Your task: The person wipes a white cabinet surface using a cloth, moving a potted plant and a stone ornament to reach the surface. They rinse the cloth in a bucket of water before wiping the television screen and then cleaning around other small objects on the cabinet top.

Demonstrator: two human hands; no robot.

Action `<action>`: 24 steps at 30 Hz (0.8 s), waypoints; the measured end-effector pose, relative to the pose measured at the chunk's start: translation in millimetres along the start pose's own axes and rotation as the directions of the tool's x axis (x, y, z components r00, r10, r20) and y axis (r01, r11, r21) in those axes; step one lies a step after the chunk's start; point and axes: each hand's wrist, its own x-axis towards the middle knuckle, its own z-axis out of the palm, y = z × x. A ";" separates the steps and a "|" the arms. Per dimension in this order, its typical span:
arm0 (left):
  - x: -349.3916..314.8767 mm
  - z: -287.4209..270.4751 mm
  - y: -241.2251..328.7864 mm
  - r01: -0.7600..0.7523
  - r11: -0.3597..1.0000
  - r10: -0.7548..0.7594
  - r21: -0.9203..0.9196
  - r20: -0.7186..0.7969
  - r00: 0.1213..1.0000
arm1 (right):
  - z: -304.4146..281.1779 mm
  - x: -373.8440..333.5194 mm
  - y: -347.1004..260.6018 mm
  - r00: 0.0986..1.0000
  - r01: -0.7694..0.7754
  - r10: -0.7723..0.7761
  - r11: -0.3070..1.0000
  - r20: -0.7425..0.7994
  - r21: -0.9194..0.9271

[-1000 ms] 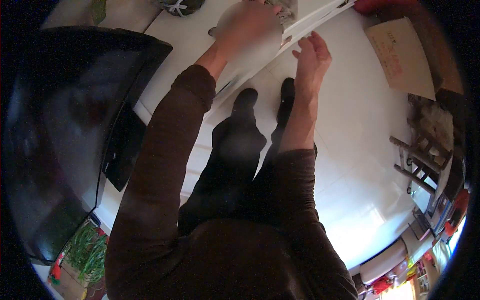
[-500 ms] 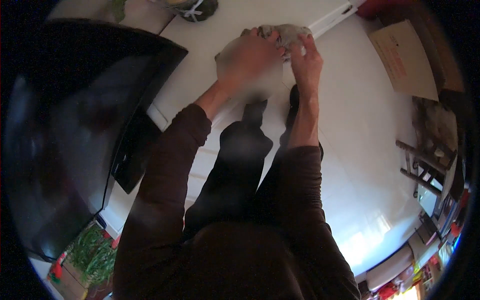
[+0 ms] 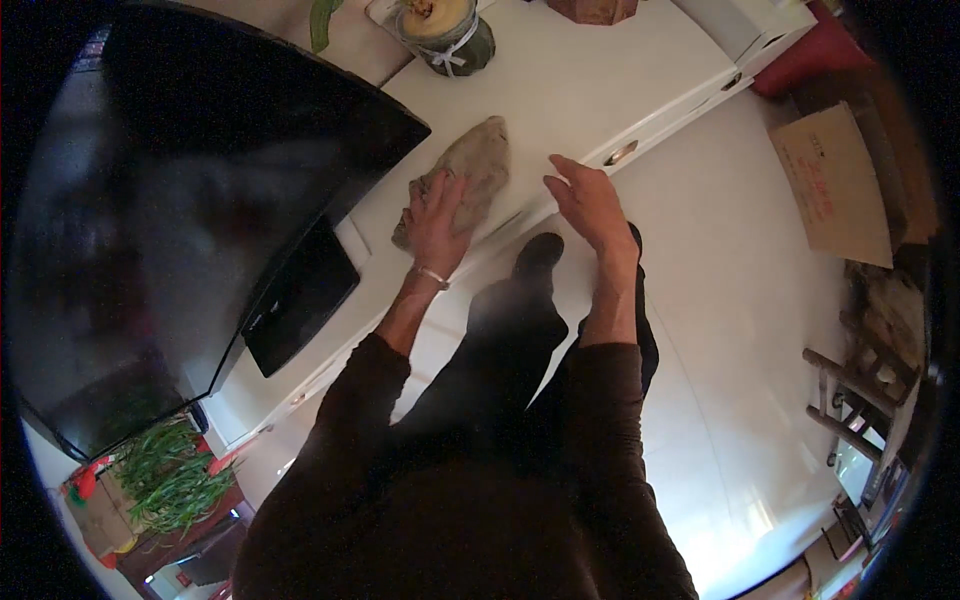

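Observation:
A grey-brown cloth (image 3: 477,165), crumpled and folded into a long shape, lies on the white cabinet top (image 3: 570,75). My left hand (image 3: 439,225) rests on its near part, fingers spread flat over the fabric; a pale band circles that wrist. Apart from the cloth, my right hand (image 3: 590,203) hovers by the cabinet's front edge. Its fingers are loosely bent and parted, with nothing between them.
A large dark television (image 3: 200,220) stands left of the cloth, its black base (image 3: 300,300) on the cabinet. Behind sits a green jar (image 3: 450,45) with a white ribbon. A cardboard piece (image 3: 830,185) and wooden chair (image 3: 850,405) are at right, a leafy plant (image 3: 170,470) lower left.
The cloth, bunched under both hands before, now lies more stretched out. My right hand has come off it, and my left hand has flattened on it. The view has also shifted.

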 end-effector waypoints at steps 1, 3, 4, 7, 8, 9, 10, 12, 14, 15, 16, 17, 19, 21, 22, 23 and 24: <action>6.7 2.8 6.7 0.125 0.991 -0.124 0.052 -0.010 0.992 | -6.6 -1.0 -4.1 0.998 -0.068 0.068 0.998 -0.004 -0.014; 25.3 12.8 10.5 0.321 0.946 -0.319 0.035 -0.068 0.945 | -12.7 -2.4 -4.2 0.991 -0.130 0.129 0.991 -0.027 -0.033; 37.0 15.6 12.8 0.324 0.945 -0.321 0.040 -0.066 0.945 | -12.6 -3.7 -2.0 0.991 -0.130 0.130 0.991 -0.023 -0.028; 69.3 26.8 20.5 0.563 0.821 -0.539 0.091 -0.200 0.818 | -16.6 -6.6 0.4 0.987 -0.159 0.160 0.987 0.005 -0.013; 73.1 27.7 19.6 0.568 0.817 -0.543 0.095 -0.203 0.815 | -19.5 -7.7 -2.6 0.982 -0.186 0.185 0.983 0.043 0.004; 78.7 26.8 21.7 0.626 0.774 -0.605 0.094 -0.182 0.775 | -22.3 -8.7 -4.0 0.974 -0.213 0.212 0.977 0.076 0.017; 85.2 25.4 23.6 0.680 0.727 -0.663 0.094 -0.160 0.731 | -22.8 -10.3 -1.1 0.975 -0.212 0.210 0.977 0.077 0.018; 104.1 26.6 24.8 0.730 0.680 -0.715 0.070 -0.160 0.681 | -25.9 -14.9 9.1 0.989 -0.133 0.135 0.990 -0.055 0.035; 121.6 25.4 18.9 0.779 0.624 -0.764 0.056 -0.166 0.624 | -28.0 -18.8 9.9 0.989 -0.124 0.126 0.992 -0.076 0.032; 131.6 27.6 17.3 0.834 0.551 -0.818 0.016 -0.187 0.544 | -30.5 -20.5 9.8 0.988 -0.119 0.120 0.993 -0.099 0.013; 138.7 31.0 15.2 0.882 0.471 -0.865 -0.023 -0.206 0.457 | -36.5 -20.6 5.0 0.987 -0.123 0.123 0.992 -0.098 0.014; 142.5 35.3 13.4 0.881 0.473 -0.865 -0.020 -0.203 0.460 | -44.7 -20.6 0.1 0.970 -0.243 0.244 0.970 0.019 -0.019; 142.5 41.9 3.3 0.744 0.669 -0.640 0.009 -0.503 0.581 | -47.9 -25.9 -5.6 0.927 -0.345 0.352 0.936 0.131 -0.069; 146.0 48.9 -28.8 0.638 0.765 -0.569 -0.093 -0.561 0.601 | -40.6 -28.6 -9.8 0.943 -0.304 0.307 0.952 0.131 -0.042; 152.8 51.9 -34.1 0.490 0.851 -0.494 -0.191 -0.609 0.621 | -43.6 -29.4 -10.6 0.941 -0.310 0.313 0.950 0.130 -0.043; 159.0 54.1 -40.1 0.490 0.851 -0.495 -0.190 -0.605 0.624 | -47.5 -29.4 -13.7 0.934 -0.320 0.323 0.946 0.150 -0.048; 167.8 52.3 -39.8 0.469 0.876 -0.434 -0.115 -0.613 0.660 | -50.4 -29.8 -13.4 0.928 -0.329 0.334 0.943 0.165 -0.055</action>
